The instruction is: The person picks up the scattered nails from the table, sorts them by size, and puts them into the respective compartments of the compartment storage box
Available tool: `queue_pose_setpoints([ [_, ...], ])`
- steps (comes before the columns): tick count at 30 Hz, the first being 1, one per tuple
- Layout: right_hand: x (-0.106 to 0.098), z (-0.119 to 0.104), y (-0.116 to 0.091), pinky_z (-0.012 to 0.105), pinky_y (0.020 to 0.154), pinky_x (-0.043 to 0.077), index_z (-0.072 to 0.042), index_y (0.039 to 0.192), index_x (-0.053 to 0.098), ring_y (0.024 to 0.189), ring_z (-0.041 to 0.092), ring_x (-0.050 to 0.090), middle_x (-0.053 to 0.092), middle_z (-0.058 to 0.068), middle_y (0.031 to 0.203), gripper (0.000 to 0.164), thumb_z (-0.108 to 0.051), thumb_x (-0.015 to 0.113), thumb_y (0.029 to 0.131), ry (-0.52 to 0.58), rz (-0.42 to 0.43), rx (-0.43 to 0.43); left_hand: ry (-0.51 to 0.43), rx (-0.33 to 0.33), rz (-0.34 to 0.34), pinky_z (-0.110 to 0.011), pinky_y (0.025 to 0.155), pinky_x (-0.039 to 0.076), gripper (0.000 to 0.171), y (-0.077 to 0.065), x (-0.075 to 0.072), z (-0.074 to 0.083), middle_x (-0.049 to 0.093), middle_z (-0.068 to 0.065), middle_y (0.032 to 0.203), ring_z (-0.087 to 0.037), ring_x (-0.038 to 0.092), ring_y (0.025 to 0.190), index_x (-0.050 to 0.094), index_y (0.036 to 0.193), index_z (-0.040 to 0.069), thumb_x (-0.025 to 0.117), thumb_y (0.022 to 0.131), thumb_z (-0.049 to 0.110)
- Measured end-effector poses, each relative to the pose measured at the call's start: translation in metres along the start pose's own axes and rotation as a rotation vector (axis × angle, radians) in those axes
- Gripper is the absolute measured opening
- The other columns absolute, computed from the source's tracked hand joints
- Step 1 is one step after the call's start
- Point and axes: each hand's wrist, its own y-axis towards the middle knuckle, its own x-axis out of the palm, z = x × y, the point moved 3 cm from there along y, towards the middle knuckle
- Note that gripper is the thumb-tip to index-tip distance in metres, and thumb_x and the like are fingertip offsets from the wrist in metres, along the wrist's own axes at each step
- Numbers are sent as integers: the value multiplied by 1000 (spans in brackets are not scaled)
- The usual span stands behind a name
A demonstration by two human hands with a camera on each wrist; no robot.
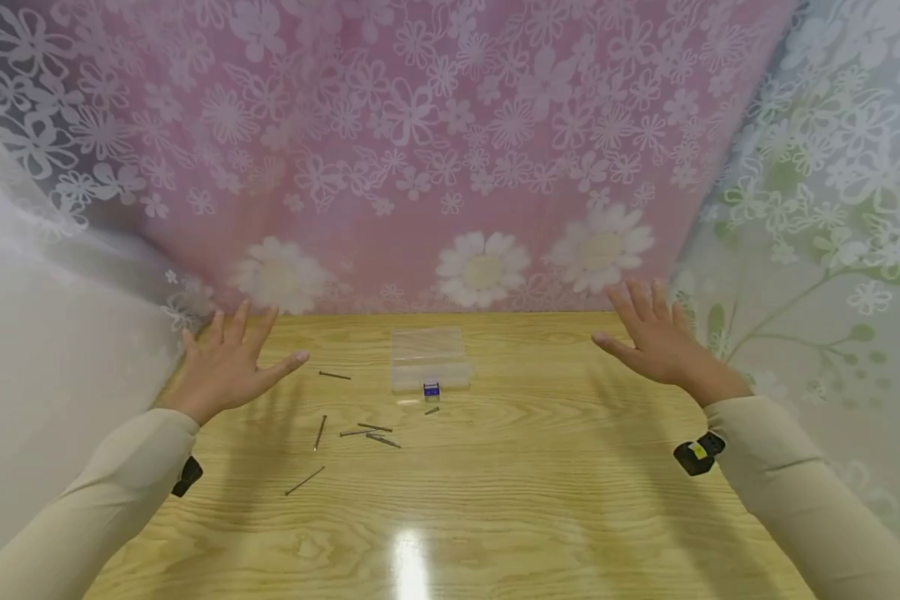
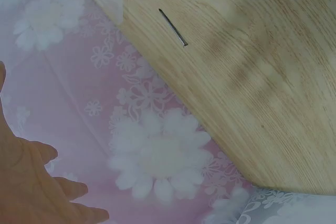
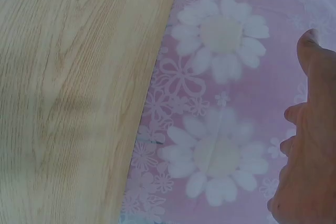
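Slim grey nails [image 1: 335, 376] lie scattered on the wooden table [image 1: 525, 483], near a clear plastic box [image 1: 429, 343] with a blue latch [image 1: 431, 389]. The left hand [image 1: 228, 367] and right hand [image 1: 656, 346] are spread wide, both empty.

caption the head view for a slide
Open left hand and right hand flank nails and a clear box on a table.

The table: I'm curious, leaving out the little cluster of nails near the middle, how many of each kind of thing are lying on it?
Long nails: 3
Short metal piece: 1
Clear plastic box: 1
Total: 5
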Motion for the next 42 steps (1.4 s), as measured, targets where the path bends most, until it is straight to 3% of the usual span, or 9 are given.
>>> queue_pose_setpoints([
  [8,14,-8,8,71,105,-6,-8,154,-1,139,47,-21,-13,26,156,83,-50,44,99,33,-15,-71,-13,19,-14,-75,97,-16,97,0,6,2,-15,-23,157,-53,-10,139,-4,155,24,39,86,77],
  [18,47,-32,37,65,110,-3,-4,154,3,144,41,-11,-6,21,159,82,-53,40,99,67,-68,-133,-72,56,-26,-74,98,-18,94,-9,25,-3,-5,-25,157,-53,-5,140,10,156,16,43,88,71],
  [31,105,-75,77,58,115,3,-3,153,9,146,37,-3,2,18,160,80,-54,39,99,110,-101,-192,-200,67,-24,-77,99,-2,88,-35,61,-14,13,-29,155,-55,9,138,12,155,16,51,91,61],
  [42,145,-104,99,57,115,6,1,153,10,146,38,-2,4,20,159,73,-46,35,103,143,-140,-171,-193,89,7,-78,98,9,87,-54,83,-18,26,-29,151,-54,21,135,21,154,12,57,89,58],
])
